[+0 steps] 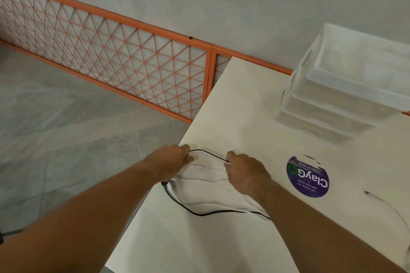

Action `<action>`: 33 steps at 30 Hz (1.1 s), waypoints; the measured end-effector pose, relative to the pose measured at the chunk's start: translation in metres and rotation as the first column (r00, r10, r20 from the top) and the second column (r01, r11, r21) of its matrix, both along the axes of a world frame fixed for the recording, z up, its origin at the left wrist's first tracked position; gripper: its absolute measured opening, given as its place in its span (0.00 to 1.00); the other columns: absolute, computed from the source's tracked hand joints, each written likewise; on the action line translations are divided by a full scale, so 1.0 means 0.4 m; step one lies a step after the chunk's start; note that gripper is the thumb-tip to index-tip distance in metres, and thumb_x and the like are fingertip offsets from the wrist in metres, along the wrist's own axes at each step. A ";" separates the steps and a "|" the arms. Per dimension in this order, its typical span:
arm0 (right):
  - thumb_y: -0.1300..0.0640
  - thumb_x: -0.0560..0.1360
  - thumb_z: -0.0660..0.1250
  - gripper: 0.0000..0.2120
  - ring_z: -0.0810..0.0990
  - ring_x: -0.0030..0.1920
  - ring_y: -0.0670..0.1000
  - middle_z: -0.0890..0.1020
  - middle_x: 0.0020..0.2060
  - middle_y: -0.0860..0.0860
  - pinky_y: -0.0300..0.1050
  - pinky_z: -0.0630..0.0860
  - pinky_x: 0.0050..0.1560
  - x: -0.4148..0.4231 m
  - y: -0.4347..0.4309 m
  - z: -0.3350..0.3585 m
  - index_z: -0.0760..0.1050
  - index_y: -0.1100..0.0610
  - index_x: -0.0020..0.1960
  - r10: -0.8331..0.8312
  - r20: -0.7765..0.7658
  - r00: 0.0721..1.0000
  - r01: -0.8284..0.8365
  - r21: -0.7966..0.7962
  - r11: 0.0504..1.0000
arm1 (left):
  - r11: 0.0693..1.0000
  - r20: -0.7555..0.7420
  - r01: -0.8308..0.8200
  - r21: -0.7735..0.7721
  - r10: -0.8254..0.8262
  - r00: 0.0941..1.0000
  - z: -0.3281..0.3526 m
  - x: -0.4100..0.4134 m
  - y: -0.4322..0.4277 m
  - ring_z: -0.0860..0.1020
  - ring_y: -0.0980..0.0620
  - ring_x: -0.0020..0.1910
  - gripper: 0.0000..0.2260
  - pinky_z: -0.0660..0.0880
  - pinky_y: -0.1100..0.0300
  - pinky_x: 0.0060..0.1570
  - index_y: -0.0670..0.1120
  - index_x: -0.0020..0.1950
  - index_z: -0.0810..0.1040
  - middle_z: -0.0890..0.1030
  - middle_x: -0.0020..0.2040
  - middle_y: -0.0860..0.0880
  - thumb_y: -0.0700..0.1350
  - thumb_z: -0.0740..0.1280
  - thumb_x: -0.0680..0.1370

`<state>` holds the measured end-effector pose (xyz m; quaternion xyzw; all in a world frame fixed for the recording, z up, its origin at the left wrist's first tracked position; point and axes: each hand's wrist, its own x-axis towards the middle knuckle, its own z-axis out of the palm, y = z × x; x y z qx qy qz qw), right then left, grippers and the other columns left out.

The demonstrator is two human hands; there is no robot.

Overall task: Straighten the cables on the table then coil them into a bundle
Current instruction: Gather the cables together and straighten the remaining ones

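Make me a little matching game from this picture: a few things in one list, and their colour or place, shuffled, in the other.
Things
1. black cable
2. round sticker
3. stacked trays
4. lattice panel

Colour or place
A. orange, beyond the table
B. purple, lying flat on the table
C. translucent white, at the table's far end
D. held between the left hand and the right hand

Pairs: 1-D, 2-B, 3-C, 4-A
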<state>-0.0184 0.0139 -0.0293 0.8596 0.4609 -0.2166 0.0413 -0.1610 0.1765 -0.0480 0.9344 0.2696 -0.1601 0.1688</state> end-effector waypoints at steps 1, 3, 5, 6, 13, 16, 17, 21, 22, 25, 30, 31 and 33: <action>0.51 0.82 0.51 0.13 0.78 0.52 0.59 0.77 0.54 0.56 0.48 0.70 0.45 0.004 -0.004 0.000 0.68 0.57 0.59 0.008 0.011 1.000 -0.008 -0.015 1.000 | 0.999 -0.036 0.028 0.033 -0.027 0.999 -0.008 -0.002 -0.006 0.76 0.44 0.46 0.17 0.71 0.54 0.42 0.45 0.55 0.71 0.78 0.49 0.44 0.58 0.55 0.82; 0.51 0.82 0.51 0.12 0.78 0.52 0.59 0.77 0.54 0.55 0.48 0.70 0.45 0.006 -0.009 -0.004 0.67 0.57 0.59 0.034 0.032 0.999 -0.033 -0.047 0.998 | 0.993 -0.074 0.071 0.090 -0.065 0.995 -0.025 -0.008 -0.020 0.77 0.43 0.51 0.17 0.68 0.56 0.43 0.47 0.58 0.72 0.79 0.53 0.45 0.59 0.56 0.81; 0.52 0.82 0.51 0.11 0.78 0.52 0.59 0.77 0.54 0.55 0.47 0.68 0.44 0.003 -0.013 -0.012 0.67 0.57 0.59 0.061 0.044 0.997 -0.058 -0.071 0.996 | 0.980 -0.067 0.095 0.175 -0.085 0.994 -0.033 -0.012 -0.032 0.78 0.43 0.52 0.16 0.69 0.56 0.43 0.47 0.59 0.73 0.79 0.54 0.46 0.56 0.55 0.82; 0.52 0.82 0.51 0.11 0.78 0.52 0.59 0.77 0.54 0.55 0.47 0.68 0.44 0.001 -0.014 -0.015 0.67 0.57 0.59 0.069 0.044 0.997 -0.065 -0.083 0.994 | 0.967 -0.070 0.114 0.226 -0.101 0.992 -0.034 -0.011 -0.034 0.79 0.43 0.52 0.16 0.71 0.55 0.43 0.46 0.59 0.73 0.79 0.55 0.46 0.55 0.54 0.82; 0.53 0.82 0.51 0.11 0.77 0.53 0.60 0.75 0.56 0.54 0.48 0.68 0.45 0.000 -0.018 -0.016 0.67 0.57 0.59 0.066 0.019 0.998 -0.064 -0.076 0.995 | 0.956 -0.071 0.201 0.215 -0.190 0.979 -0.007 -0.005 -0.006 0.79 0.43 0.49 0.16 0.68 0.55 0.39 0.45 0.59 0.71 0.75 0.56 0.45 0.53 0.51 0.84; 0.54 0.82 0.51 0.11 0.78 0.52 0.60 0.73 0.57 0.53 0.48 0.67 0.43 0.001 -0.019 -0.014 0.66 0.57 0.59 0.080 0.034 0.996 -0.077 -0.079 0.994 | 0.949 -0.093 0.245 0.197 -0.231 0.969 0.012 -0.007 -0.004 0.79 0.44 0.47 0.13 0.69 0.55 0.39 0.46 0.59 0.70 0.80 0.51 0.45 0.52 0.51 0.84; 0.55 0.81 0.51 0.11 0.78 0.51 0.61 0.73 0.57 0.53 0.48 0.67 0.43 0.001 -0.020 -0.015 0.66 0.57 0.59 0.084 0.042 0.996 -0.080 -0.082 0.993 | 0.941 -0.110 0.267 0.208 -0.249 0.962 0.017 -0.009 -0.006 0.79 0.44 0.47 0.14 0.69 0.55 0.39 0.46 0.59 0.70 0.80 0.50 0.45 0.52 0.51 0.84; 0.59 0.79 0.53 0.10 0.77 0.46 0.60 0.77 0.51 0.54 0.48 0.67 0.42 -0.013 -0.029 -0.019 0.64 0.57 0.60 0.106 0.052 0.993 -0.098 -0.137 0.986 | 0.944 -0.185 0.288 0.161 -0.257 0.948 0.024 -0.022 -0.017 0.78 0.44 0.51 0.16 0.66 0.57 0.42 0.47 0.57 0.73 0.80 0.52 0.46 0.58 0.56 0.81; 0.60 0.79 0.53 0.11 0.75 0.43 0.59 0.77 0.48 0.54 0.48 0.67 0.41 -0.019 -0.032 -0.018 0.64 0.57 0.60 0.114 0.049 0.992 -0.105 -0.147 0.983 | 0.950 -0.201 0.279 0.141 -0.249 0.948 0.021 -0.026 -0.021 0.77 0.45 0.52 0.16 0.66 0.58 0.42 0.48 0.57 0.73 0.80 0.53 0.47 0.59 0.58 0.80; 0.59 0.79 0.52 0.11 0.73 0.41 0.58 0.77 0.48 0.54 0.48 0.68 0.42 -0.032 -0.040 -0.021 0.63 0.56 0.61 0.117 0.005 0.993 -0.115 -0.134 0.984 | 0.944 -0.239 0.284 0.169 -0.241 0.941 0.008 -0.039 -0.032 0.77 0.45 0.54 0.15 0.67 0.57 0.44 0.49 0.57 0.75 0.79 0.54 0.47 0.57 0.60 0.79; 0.41 0.80 0.51 0.19 0.77 0.54 0.59 0.77 0.56 0.53 0.50 0.70 0.49 -0.039 -0.057 -0.024 0.67 0.54 0.60 0.080 -0.061 0.995 -0.086 -0.093 0.992 | 0.893 -0.233 0.369 0.257 -0.313 0.921 0.000 -0.042 -0.046 0.78 0.43 0.55 0.15 0.67 0.55 0.44 0.46 0.58 0.75 0.78 0.56 0.46 0.53 0.53 0.83; 0.38 0.79 0.52 0.22 0.76 0.56 0.59 0.76 0.57 0.52 0.50 0.70 0.51 -0.039 -0.060 -0.024 0.67 0.53 0.62 0.083 -0.065 0.994 -0.089 -0.102 0.991 | 0.892 -0.226 0.373 0.256 -0.320 0.920 0.002 -0.040 -0.048 0.78 0.43 0.55 0.16 0.66 0.55 0.43 0.46 0.58 0.75 0.77 0.57 0.47 0.53 0.53 0.83; 0.38 0.78 0.55 0.22 0.76 0.56 0.58 0.74 0.59 0.52 0.49 0.71 0.52 -0.039 -0.062 -0.028 0.66 0.51 0.65 0.099 -0.037 0.994 -0.102 -0.120 0.988 | 0.896 -0.193 0.367 0.249 -0.326 0.926 0.010 -0.034 -0.051 0.78 0.43 0.54 0.15 0.65 0.55 0.42 0.46 0.60 0.74 0.76 0.57 0.47 0.52 0.52 0.84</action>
